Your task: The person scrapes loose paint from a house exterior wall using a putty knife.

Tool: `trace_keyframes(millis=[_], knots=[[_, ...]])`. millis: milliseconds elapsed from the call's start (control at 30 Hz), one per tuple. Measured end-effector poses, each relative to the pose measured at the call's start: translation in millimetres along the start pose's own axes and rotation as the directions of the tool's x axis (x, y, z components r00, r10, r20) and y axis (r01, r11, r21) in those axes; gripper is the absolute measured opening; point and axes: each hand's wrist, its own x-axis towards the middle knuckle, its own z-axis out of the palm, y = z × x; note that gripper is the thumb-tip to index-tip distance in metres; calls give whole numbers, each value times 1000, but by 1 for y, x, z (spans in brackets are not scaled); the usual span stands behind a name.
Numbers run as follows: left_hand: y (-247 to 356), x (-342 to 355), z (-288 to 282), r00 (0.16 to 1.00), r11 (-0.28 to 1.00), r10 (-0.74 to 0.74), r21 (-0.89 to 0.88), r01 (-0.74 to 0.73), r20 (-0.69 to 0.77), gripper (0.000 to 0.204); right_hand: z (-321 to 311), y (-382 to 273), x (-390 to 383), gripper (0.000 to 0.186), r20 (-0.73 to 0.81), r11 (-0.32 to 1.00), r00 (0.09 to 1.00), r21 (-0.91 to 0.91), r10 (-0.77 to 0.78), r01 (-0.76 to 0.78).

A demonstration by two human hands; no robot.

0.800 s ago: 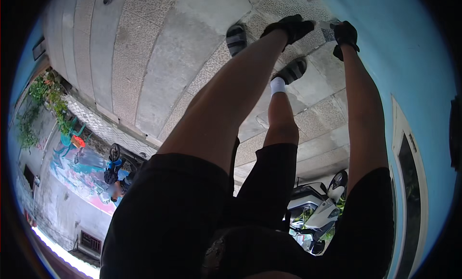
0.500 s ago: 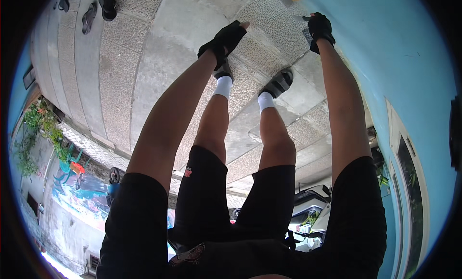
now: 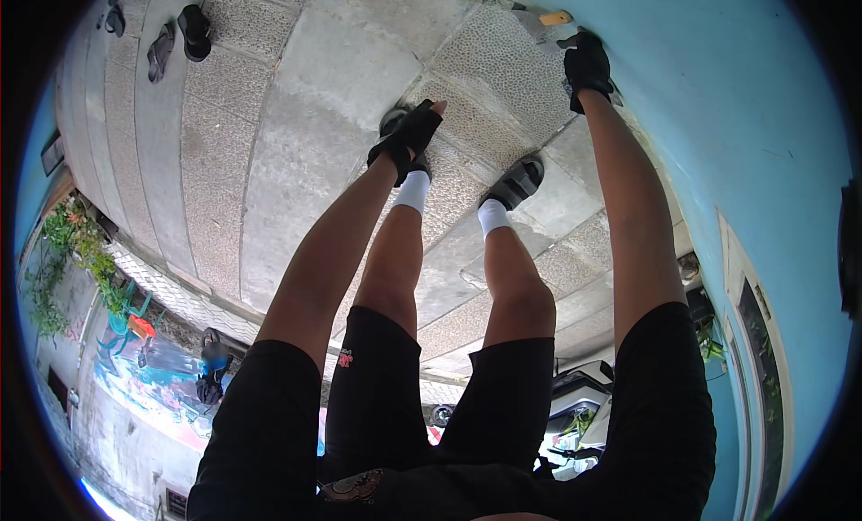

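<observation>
Against the light-blue wall (image 3: pixel 718 117): right hand (image 3: pixel 588 65), black-gloved, arm outstretched, closed around a scraper (image 3: pixel 543 22) with orange handle. Left hand (image 3: pixel 415 130), gloved, fingers loosely open, empty, hanging over the paved floor (image 3: pixel 269 162). Sandals (image 3: pixel 175 40) lie well apart.

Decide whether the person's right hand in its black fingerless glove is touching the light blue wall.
Cannot tell. In the head view the right hand lies at the foot of the light blue wall, beside a wooden-handled tool, but no contact or gap shows plainly.
</observation>
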Motion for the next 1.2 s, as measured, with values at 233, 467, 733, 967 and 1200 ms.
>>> trace_keyframes(millis=[233, 467, 733, 967, 1200], knots=[[31, -10, 20, 999, 998, 40, -44, -39, 22, 53, -33, -28, -22, 70, -51, 993, 992, 24, 114, -113], [10, -7, 4, 998, 996, 7, -89, -2, 60, 57, -7, -48, 14, 71, 327, 973, 924, 44, 198, -225], [-33, -18, -11, 993, 971, -118, -205, 121, 25, 58, 48, -38, 61, 71, 376, 843, 904, 404, 202, -356], [-26, -53, 14, 992, 959, -123, -259, 119, 2, 56, -18, -96, -12, 63, 206, 966, 973, 215, 100, -145], [14, -100, 25, 1000, 856, -4, -517, 7, 8, 56, -133, -122, -114, 28, 87, 933, 949, 173, 304, -314]])
